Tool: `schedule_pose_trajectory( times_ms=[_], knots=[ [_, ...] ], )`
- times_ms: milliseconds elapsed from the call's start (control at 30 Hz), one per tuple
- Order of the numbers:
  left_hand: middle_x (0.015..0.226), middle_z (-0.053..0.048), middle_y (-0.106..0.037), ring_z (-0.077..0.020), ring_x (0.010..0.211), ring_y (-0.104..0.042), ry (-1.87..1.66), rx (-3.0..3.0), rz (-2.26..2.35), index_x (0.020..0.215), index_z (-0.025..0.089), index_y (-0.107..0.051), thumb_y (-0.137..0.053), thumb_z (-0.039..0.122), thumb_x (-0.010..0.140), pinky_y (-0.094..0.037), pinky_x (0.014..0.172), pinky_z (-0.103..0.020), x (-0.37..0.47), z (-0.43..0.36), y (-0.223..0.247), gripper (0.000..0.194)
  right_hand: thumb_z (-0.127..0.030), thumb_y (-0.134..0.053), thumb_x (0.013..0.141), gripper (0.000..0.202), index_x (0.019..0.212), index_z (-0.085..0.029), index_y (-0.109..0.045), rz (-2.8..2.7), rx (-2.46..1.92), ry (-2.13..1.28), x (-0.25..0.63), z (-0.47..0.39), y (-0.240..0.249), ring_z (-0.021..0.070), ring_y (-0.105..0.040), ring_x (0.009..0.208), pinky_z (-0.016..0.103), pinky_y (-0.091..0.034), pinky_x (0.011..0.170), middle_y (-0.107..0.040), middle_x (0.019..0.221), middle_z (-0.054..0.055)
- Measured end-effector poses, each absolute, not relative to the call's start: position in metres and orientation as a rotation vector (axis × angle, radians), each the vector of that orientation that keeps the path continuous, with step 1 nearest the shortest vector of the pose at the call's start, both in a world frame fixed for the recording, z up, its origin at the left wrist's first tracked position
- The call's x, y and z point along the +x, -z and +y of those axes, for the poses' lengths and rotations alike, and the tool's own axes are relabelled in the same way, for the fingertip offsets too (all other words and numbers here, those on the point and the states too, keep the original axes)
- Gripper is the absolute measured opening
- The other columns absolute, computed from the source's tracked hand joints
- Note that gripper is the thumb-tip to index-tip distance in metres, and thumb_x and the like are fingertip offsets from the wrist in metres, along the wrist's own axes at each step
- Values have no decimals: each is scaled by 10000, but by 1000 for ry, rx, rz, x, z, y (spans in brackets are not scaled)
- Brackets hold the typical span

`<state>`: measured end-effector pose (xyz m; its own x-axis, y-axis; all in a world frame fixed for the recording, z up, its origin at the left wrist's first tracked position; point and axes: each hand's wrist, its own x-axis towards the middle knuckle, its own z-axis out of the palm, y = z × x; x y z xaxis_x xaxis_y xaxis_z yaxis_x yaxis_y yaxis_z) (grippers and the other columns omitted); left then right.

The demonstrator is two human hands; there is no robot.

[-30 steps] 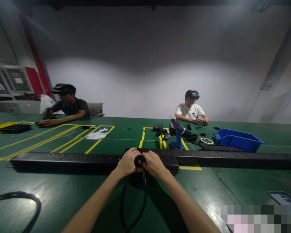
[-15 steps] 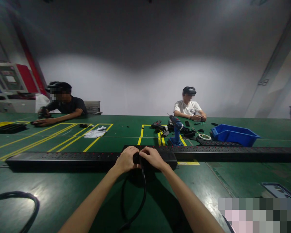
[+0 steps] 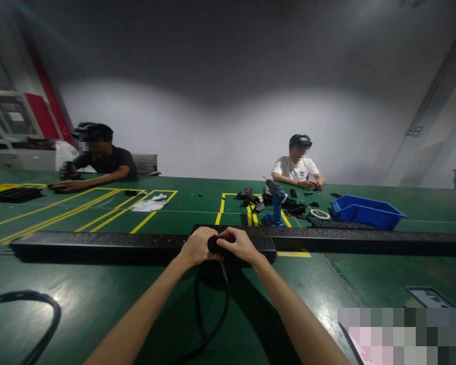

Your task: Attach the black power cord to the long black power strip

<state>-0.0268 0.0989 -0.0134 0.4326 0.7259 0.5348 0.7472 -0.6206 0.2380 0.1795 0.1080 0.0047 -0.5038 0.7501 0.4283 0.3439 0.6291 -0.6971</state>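
Two long black power strips with rows of sockets lie across the bench, the left strip [image 3: 99, 243] nearer to me and the right strip [image 3: 365, 242] just behind it. Over the overlap of the strips, my left hand [image 3: 198, 248] is curled around the round black end [image 3: 213, 245] of a cable. My right hand [image 3: 240, 246] pinches at that same piece from the other side, thumb and forefinger together. From between my hands the black cable [image 3: 226, 294] loops down toward me. Its exact fitting is partly hidden by my fingers.
A blue cordless drill [image 3: 276, 203] stands upright behind the strips, near loose black parts and a tape roll [image 3: 319, 215]. Farther right sits a blue bin [image 3: 368, 212]. Another black cable [image 3: 41, 299] curves at front left. Two people sit across the green bench.
My right thumb and forefinger have shifted slightly at the cable end. My left hand keeps its grip, and the view has tilted a little.
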Motion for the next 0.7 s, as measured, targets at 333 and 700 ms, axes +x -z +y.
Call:
schedule_pose_trajectory(
  times_ms=[333,700],
  knots=[
    [1060,-56,-660,-305,1136,-520,923,-2631,-1410,1044,253,-625,-780,630,520,-424,979,-447,-27,98,11,664,-484,-676,798,353,998,-195,-642,-2138,-834,-758,181,110,-4,150,-556,806,253,-414,703,-637,904,16],
    [1055,-58,-660,-322,1166,-496,940,-2644,-1424,1042,260,-633,-793,616,506,-437,962,-467,-27,99,13,663,-293,-676,781,285,1045,-205,-615,-2209,-843,-757,186,108,-10,154,-560,848,259,-411,751,-629,928,-3]
  ],
)
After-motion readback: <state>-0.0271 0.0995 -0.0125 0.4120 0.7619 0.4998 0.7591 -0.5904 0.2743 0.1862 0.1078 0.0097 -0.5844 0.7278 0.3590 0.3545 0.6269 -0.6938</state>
